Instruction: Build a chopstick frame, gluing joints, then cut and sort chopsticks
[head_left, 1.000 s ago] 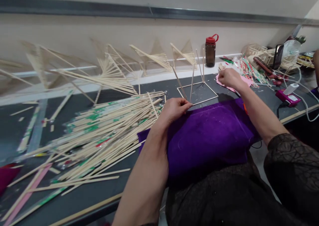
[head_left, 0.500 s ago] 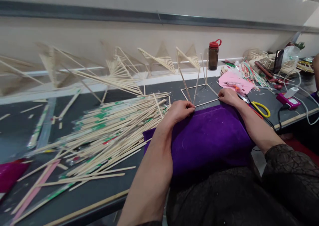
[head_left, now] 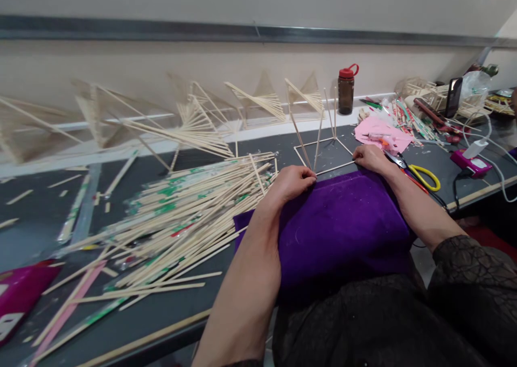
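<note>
A frame of thin wooden sticks [head_left: 336, 167] stands on the dark table, with a four-sided base and slanting uprights. At its near left corner, my left hand [head_left: 297, 182] is closed, thumb and fingers pinching the stick there. My right hand [head_left: 369, 158] pinches the near right corner of the same frame. Under both wrists lies a purple cloth [head_left: 339, 227], draped over the table edge and my lap. Left of my left hand spreads a large heap of loose wooden sticks [head_left: 194, 227], some in clear and green wrappers.
Finished stick structures [head_left: 258, 100] line the wall. A brown bottle [head_left: 346, 92] with a red lid stands behind the frame. To the right are pink paper [head_left: 383, 134], yellow-handled scissors [head_left: 424, 178], a magenta power adapter [head_left: 470, 164] with cables, and a phone [head_left: 453, 97].
My view has shifted slightly left, so more of the magenta packet at the left edge shows. Both hands keep their hold on the frame, almost unmoved.
</note>
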A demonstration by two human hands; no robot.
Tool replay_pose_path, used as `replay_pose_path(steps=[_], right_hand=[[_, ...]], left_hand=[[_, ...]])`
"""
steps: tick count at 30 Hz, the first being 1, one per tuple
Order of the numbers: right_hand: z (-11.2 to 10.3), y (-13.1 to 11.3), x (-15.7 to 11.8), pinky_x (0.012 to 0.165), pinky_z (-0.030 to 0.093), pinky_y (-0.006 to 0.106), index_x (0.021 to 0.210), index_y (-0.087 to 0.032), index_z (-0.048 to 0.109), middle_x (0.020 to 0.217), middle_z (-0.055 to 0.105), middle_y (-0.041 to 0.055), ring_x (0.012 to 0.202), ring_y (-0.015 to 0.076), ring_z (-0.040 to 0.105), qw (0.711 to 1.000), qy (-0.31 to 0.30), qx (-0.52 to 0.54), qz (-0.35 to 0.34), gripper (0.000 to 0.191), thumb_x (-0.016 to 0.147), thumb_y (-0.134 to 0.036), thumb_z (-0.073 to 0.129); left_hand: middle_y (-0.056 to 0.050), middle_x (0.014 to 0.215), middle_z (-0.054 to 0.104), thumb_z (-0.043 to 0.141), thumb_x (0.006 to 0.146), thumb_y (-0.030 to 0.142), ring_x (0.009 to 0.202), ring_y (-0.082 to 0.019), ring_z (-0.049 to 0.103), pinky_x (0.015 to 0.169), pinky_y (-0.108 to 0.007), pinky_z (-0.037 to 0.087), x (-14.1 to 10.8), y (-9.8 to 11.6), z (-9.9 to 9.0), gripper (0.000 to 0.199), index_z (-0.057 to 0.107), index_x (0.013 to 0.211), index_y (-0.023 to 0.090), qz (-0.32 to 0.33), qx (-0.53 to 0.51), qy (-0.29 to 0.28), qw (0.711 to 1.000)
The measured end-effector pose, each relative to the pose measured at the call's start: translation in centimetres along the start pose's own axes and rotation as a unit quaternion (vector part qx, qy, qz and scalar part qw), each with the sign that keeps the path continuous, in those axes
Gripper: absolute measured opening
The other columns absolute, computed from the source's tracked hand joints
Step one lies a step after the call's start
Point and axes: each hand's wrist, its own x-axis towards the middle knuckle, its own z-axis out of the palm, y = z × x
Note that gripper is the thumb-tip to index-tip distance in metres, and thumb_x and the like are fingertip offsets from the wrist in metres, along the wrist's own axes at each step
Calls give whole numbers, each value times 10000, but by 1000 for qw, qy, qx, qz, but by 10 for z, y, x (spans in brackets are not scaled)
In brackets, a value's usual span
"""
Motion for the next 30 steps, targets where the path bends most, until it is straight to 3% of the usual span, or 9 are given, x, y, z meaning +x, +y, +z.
replay_pose_path(steps=[13,15,19,22,26,30], right_hand=[[-1,0,-1,695,412,235,1044,-163,744,1014,762,61,904,176,672,1000,-13,-3,7,266,828,-162,588],[0,0,0,701,415,246,1036,-161,741,1000,758,69,908,189,668,1000,0,-8,-1,252,834,-191,593],[-1,-2,-1,750,431,269,1063,-164,717,1050,732,93,948,206,650,997,80,-4,-14,254,870,-232,566],[-1,-7,-2,786,443,288,1051,-167,709,1047,721,97,954,212,638,994,108,15,-27,241,892,-233,539],[4,-13,-4,791,448,298,1020,-166,703,1000,713,95,919,211,634,994,89,26,-53,217,880,-215,546],[8,-14,-3,775,446,305,1003,-169,700,993,706,97,898,212,631,994,81,25,-68,210,872,-212,542]], left_hand=[[-28,628,687,601,749,315,610,-168,617,604,-262,408,-1,2,-3,184,742,756,198,3,20,4,1000],[-18,575,658,617,756,358,604,-169,612,600,-261,404,-1,3,-5,198,727,722,198,-6,25,36,999],[-12,520,612,561,820,482,602,-175,605,591,-264,396,-1,6,-9,348,702,692,190,-33,6,154,987],[-3,536,606,515,857,445,578,-163,599,610,-262,410,-1,7,-10,351,713,761,172,-32,-26,209,977],[10,573,617,562,823,336,539,-138,577,653,-257,439,0,7,-9,248,733,865,161,-26,-47,224,973],[9,566,615,573,814,315,552,-144,586,671,-265,451,1,6,-8,222,737,849,169,-27,-43,212,976]])
